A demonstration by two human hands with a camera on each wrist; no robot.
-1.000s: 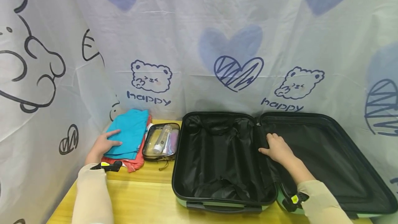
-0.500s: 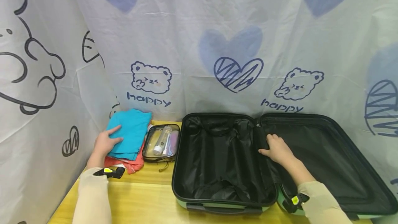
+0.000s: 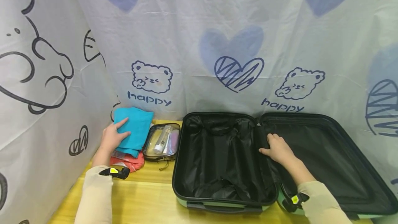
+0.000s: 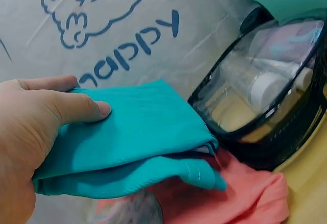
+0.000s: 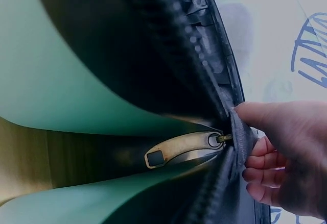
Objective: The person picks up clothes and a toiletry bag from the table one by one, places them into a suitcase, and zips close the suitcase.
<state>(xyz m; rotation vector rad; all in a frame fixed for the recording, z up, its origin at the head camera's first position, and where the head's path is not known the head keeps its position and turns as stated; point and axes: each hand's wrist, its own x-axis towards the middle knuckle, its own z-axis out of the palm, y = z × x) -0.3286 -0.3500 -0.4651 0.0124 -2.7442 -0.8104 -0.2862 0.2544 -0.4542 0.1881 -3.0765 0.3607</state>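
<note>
A folded turquoise garment (image 3: pixel 138 132) lies tilted over a coral-red garment (image 3: pixel 133 162) at the left of the table. My left hand (image 3: pixel 111 139) grips its left side; in the left wrist view the thumb presses on top and the folded layers gape at the near edge. Most of the other fingers are hidden by the cloth. An open black-lined suitcase (image 3: pixel 214 148) with green shells takes up the middle and right. My right hand (image 3: pixel 278 149) pinches the dark fabric strip (image 5: pixel 240 137) between its halves, beside a metal zipper pull (image 5: pixel 186 145).
A clear zip pouch (image 3: pixel 152 157) with black edging, holding a bottle and other toiletries, stands between the garments and the suitcase. The suitcase handle (image 3: pixel 224 208) faces the front. A printed curtain (image 3: pixel 192 89) hangs behind and at the left of the wooden table (image 3: pixel 140 196).
My left hand has moved rightward with the turquoise garment, which now sits higher and shows more of the coral-red one beneath. The right hand and suitcase have stayed in place.
</note>
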